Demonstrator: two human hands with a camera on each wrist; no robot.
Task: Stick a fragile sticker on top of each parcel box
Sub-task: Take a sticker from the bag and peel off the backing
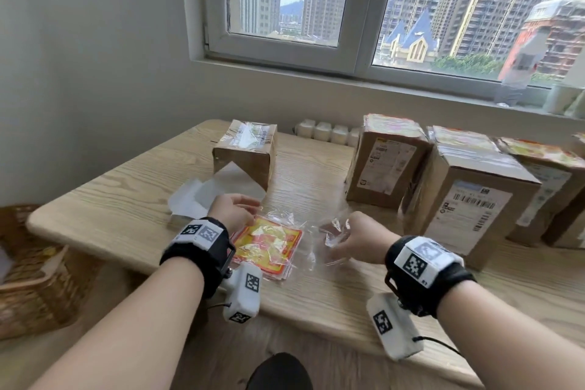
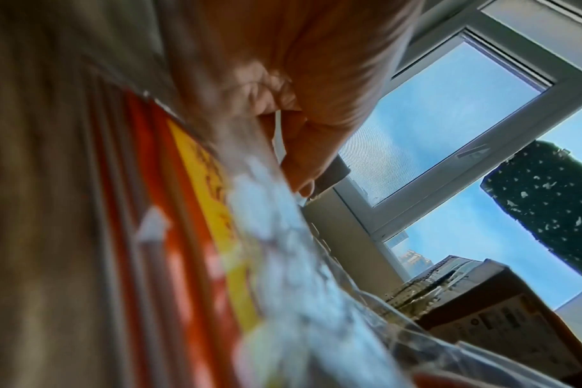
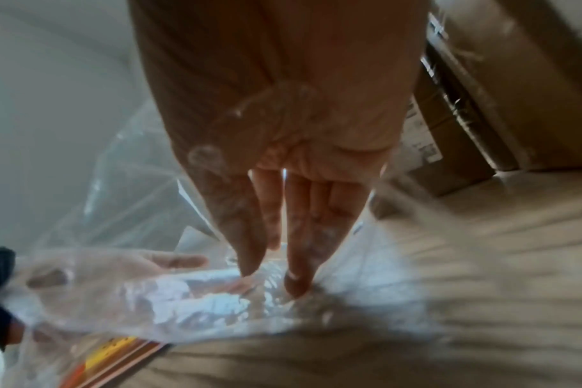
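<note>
Left hand (image 1: pixel 235 210): at the far edge of the sticker stack, fingers curled down into the clear wrap there; the left wrist view shows them bent, though whether they pinch the plastic or a sticker I cannot tell.
Right hand (image 1: pixel 354 239): fingers long and close together, tips pressed into the bunched open end of the clear plastic bag (image 1: pixel 319 241) (the right wrist view shows film draped over the palm too).
Sticker stack (image 1: pixel 269 245): red-bordered yellow fragile stickers, lying flat on the wooden table (image 1: pixel 126 199) near its front edge, inside the bag, between the two wrists.
Backing papers (image 1: pixel 202 196): white peeled sheets, loose on the table just beyond the left hand, touching the foot of the lone box.
Lone box (image 1: pixel 248 152): brown parcel at the far left of the table, its top showing clear tape only.
Row of boxes (image 1: pixel 468 187): at least three brown parcels along the right side, each with a red-and-yellow sticker on its top face; shipping labels face the camera.
Wicker basket (image 1: pixel 34 275): on the floor left of the table.
</note>
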